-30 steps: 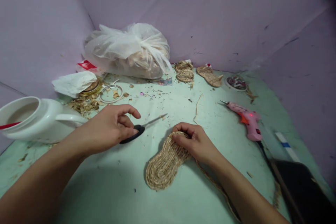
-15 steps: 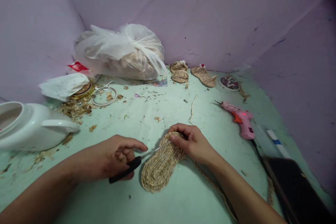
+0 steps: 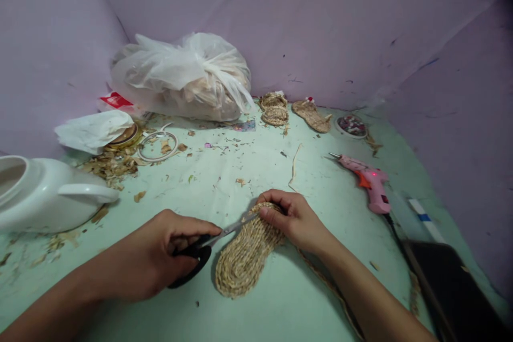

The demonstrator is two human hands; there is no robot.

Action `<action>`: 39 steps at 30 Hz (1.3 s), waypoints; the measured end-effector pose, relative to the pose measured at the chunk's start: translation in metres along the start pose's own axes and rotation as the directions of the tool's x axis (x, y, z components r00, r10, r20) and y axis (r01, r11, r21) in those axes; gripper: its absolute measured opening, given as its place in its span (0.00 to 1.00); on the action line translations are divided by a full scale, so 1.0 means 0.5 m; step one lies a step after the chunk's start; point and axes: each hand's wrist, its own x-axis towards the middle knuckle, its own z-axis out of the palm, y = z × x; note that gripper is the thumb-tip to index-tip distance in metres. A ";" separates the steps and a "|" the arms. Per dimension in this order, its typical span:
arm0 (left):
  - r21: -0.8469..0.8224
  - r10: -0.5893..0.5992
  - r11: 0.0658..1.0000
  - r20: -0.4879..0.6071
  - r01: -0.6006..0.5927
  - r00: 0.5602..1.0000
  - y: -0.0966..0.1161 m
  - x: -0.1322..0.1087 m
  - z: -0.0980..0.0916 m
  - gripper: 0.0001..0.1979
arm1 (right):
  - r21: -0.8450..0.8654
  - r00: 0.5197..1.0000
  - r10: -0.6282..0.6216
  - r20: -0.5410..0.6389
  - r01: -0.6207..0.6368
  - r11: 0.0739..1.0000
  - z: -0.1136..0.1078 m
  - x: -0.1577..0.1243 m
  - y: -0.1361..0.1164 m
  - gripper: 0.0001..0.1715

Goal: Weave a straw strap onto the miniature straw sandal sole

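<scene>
- My left hand [image 3: 160,256] is closed around the black handles of the scissors [image 3: 209,246], fingers through the loops as far as I can tell.
- The scissors' blades point up and to the right, with the tips at the far end of the woven sole [image 3: 244,256], just beside my right fingertips.
- My right hand [image 3: 295,219] is curled down on that far end of the sole, pinching its edge between thumb and fingers.
- The sole lies flat on the green table [image 3: 248,165], between my two hands, its near end free.
- A braided cord [image 3: 320,278] trails from the sole under my right forearm toward me.
- A pink glue gun [image 3: 366,179] lies to the right, well apart from my hand.
- A white jug [image 3: 44,192] lies on its side at the left, with dry scraps around it.
- At the back stand a filled plastic bag [image 3: 184,77] and two small woven sandals [image 3: 274,108].
</scene>
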 end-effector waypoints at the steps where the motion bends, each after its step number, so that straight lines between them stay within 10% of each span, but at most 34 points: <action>1: 0.008 -0.003 1.000 0.038 0.003 0.999 0.001 0.000 0.000 0.18 | -0.009 1.000 -0.010 0.001 0.010 1.000 0.000 0.000 0.000 0.07; 22: 0.243 0.130 0.961 0.038 -0.135 0.991 0.038 0.005 0.033 0.15 | -0.047 0.999 -0.035 0.018 0.035 0.998 0.002 -0.003 0.002 0.07; 39: -0.151 -0.064 0.986 0.017 0.066 0.998 0.022 0.021 0.055 0.19 | -0.035 0.997 -0.074 -0.027 0.073 0.997 0.017 -0.006 0.011 0.07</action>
